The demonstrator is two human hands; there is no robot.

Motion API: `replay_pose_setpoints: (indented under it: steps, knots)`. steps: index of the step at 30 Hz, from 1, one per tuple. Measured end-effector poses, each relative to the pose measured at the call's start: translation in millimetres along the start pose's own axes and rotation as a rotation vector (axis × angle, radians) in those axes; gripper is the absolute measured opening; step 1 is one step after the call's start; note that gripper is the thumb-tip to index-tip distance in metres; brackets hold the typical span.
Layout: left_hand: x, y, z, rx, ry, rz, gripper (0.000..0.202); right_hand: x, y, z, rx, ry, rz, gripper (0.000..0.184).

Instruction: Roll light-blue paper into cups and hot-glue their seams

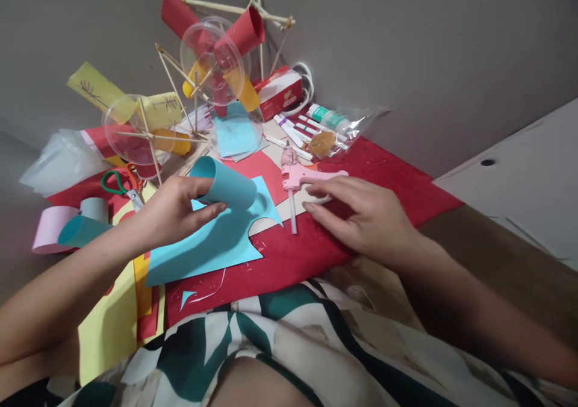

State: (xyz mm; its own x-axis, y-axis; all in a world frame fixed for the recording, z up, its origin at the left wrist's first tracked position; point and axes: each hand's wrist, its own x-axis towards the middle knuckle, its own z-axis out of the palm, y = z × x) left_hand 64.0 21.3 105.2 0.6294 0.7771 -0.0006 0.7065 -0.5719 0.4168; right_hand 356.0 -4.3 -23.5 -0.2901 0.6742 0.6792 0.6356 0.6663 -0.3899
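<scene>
My left hand (174, 211) is closed round a rolled tube of teal paper (226, 184), held above a cut teal sheet (208, 247). My right hand (361, 214) lies low over the red paper (293, 256), fingers stretched out and close together, their tips next to a pink glue gun (302, 177) whose glue stick (292, 211) points toward me. Whether the fingers touch the gun's handle is unclear.
Two stick-and-paper wheel models (217, 58) with clear plastic lids stand at the back. Green-handled scissors (120, 184), pink and teal paper rolls (67, 229), a bag of markers (325, 130), a red box (280, 91) and yellow sheets (108, 329) lie around. A wall corner is behind.
</scene>
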Motion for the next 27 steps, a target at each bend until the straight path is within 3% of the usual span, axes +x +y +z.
replay_pose_setpoints:
  steps: [2, 10, 17, 27]
  knots:
    - [11.8, -0.3, 3.6, 0.075, -0.03, 0.011, 0.017, -5.8, -8.4, 2.0, 0.088, 0.08, 0.001, 0.003]
    - [38.9, -10.1, 15.6, 0.421, -0.127, 0.101, 0.021, -10.3, -15.2, 13.4, 0.253, 0.159, 0.043, 0.017]
    - [47.2, -7.2, 17.8, 0.487, -0.246, 0.099, 0.012, -10.9, -10.3, 14.3, 0.241, 0.133, 0.089, 0.017]
    - [56.8, -2.6, 20.4, 0.564, -0.321, 0.086, 0.014, -9.8, -13.2, 10.9, 0.279, 0.1, 0.162, 0.019]
